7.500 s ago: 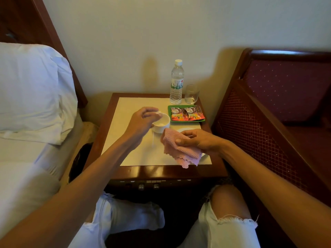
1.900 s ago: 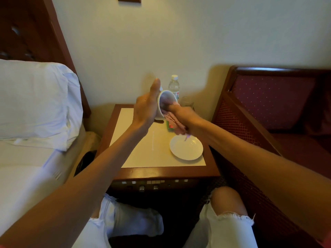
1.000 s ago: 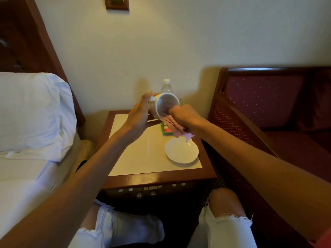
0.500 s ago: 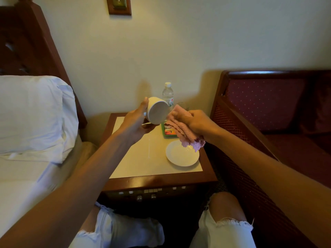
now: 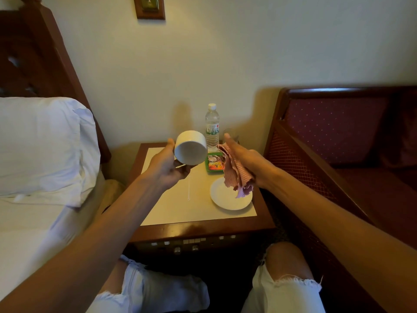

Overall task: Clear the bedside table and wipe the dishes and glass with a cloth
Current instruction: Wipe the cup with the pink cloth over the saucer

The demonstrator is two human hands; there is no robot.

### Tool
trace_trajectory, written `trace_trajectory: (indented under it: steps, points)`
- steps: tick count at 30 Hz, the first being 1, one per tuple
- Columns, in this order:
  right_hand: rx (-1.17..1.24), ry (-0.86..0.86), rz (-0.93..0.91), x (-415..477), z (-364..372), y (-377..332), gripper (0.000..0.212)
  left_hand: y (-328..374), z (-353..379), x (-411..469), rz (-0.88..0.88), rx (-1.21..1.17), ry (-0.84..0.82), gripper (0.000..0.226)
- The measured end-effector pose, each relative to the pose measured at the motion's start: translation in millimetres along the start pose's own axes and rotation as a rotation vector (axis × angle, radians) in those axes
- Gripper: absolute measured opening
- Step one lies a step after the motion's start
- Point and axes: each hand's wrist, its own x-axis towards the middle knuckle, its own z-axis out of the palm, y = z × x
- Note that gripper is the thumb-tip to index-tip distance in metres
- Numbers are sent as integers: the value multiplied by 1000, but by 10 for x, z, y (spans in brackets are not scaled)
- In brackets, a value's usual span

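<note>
Your right hand (image 5: 243,161), holding one cloth (image 5: 237,178), has left the one cup (image 5: 191,148) your left fingers (image 5: 184,171) grip; one saucer (image 5: 225,201) lies on the desk (image 5: 178,211).

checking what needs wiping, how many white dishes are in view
2: the cup held in the left hand above the table; the saucer on the table, partly behind the cloth.

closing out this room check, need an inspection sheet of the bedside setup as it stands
surface: bedside table, cream top, wood rim
job's things: white cup held in the air, tipped, base toward camera; saucer on table; glass partly hidden; pink cloth hanging above saucer
clutter: water bottle, green sachet tray, thin white stick
hands: left hand grips cup; right hand holds cloth
cables: nothing seen
surroundings: pillow, upholstered seat, wall plate
</note>
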Motion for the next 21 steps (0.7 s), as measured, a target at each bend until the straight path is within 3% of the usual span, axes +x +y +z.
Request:
trace_trajectory:
  steps: [4, 7, 9, 11, 15, 21]
  points:
    - [-143, 59, -63, 60, 19, 82, 45, 30, 8, -12, -23, -44, -103, 46]
    - [-239, 163, -85, 132, 52, 132, 83, 65, 56, -14, 18, -23, -120, 45]
    - [-247, 182, -147, 159, 81, 140, 56, 59, 95, -35, 71, 37, -91, 42]
    - [-203, 210, -186, 141, 100, 96, 45, 17, 139, -53, 122, 130, -47, 40]
    - [-195, 221, -281, 98, 173, 22, 49, -105, 188, 6, 237, 388, 53, 39]
    - [-190, 96, -576, 6, 436, 46, 55, -184, 307, 10, 299, 358, 57, 25]
